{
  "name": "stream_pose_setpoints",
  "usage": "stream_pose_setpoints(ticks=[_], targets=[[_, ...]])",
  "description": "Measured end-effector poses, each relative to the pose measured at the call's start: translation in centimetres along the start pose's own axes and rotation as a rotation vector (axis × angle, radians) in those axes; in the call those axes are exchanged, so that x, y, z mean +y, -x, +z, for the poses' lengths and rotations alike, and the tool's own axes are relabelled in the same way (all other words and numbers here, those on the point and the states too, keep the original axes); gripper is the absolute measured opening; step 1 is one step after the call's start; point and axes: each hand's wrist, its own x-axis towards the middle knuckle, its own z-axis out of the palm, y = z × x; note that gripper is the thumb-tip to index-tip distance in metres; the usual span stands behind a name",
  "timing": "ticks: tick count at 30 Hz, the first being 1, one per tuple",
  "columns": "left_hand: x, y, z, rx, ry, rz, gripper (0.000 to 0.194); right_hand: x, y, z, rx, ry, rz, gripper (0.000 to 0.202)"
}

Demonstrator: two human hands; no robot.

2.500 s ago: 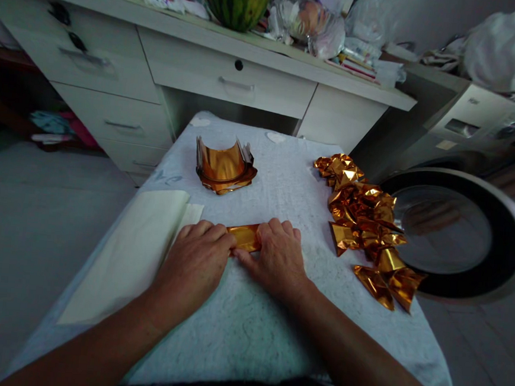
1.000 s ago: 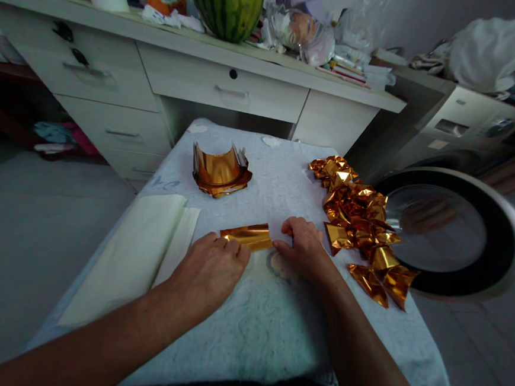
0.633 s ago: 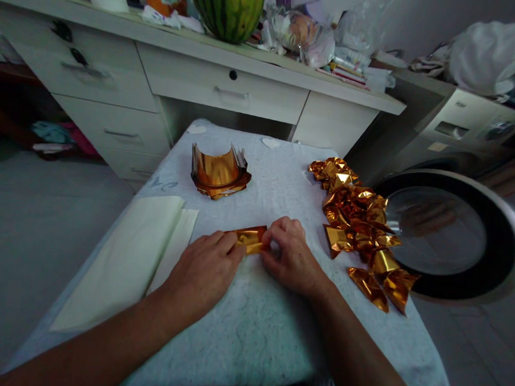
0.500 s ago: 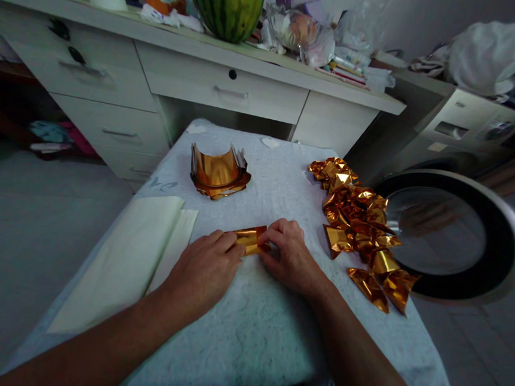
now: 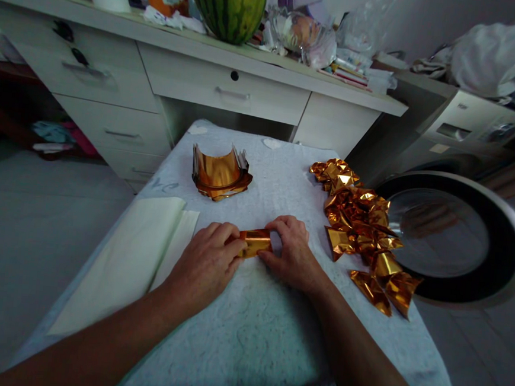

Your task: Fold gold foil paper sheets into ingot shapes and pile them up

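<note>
A folded strip of gold foil paper (image 5: pixel 254 244) lies between my hands on the cloth-covered table. My left hand (image 5: pixel 210 257) has its fingers closed on the strip's left end. At the right end, my right hand (image 5: pixel 291 249) pinches the strip between thumb and fingers. Beyond them stands a curved stack of gold foil sheets (image 5: pixel 217 171). To the right lies a pile of folded gold foil pieces (image 5: pixel 358 216), several of them pointed at the ends.
Pale paper sheets (image 5: pixel 122 265) lie left of my left arm on the tablecloth (image 5: pixel 245 347). A washing machine's round door (image 5: pixel 442 231) hangs open at the right. Behind the table, a white desk (image 5: pixel 230 84) carries a cut watermelon (image 5: pixel 230 6) and clutter.
My left fingers have shifted and bent more around the foil strip's left end. My right thumb and fingertips have spread apart to grip opposite edges of its right end.
</note>
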Motion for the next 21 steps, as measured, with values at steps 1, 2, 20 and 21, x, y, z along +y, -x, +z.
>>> stream_pose_setpoints(ticks=[1,2,20,21], targets=[[0.0,0.0,0.0,0.035,-0.006,-0.002,0.010,0.0,0.0,0.0,-0.004,-0.009,0.003,0.036],[0.1,0.1,0.0,0.071,-0.011,-0.006,0.011,0.0,0.0,-0.1,-0.007,-0.020,0.004,0.031],[0.1,-0.1,-1.1,0.169,0.688,-0.394,0.058,0.2,0.1,-1.2,0.014,-0.524,0.005,0.006],[0.1,-0.2,-1.1,0.173,0.734,-0.415,0.056,0.3,0.1,-1.2,0.009,-0.570,0.024,0.011]])
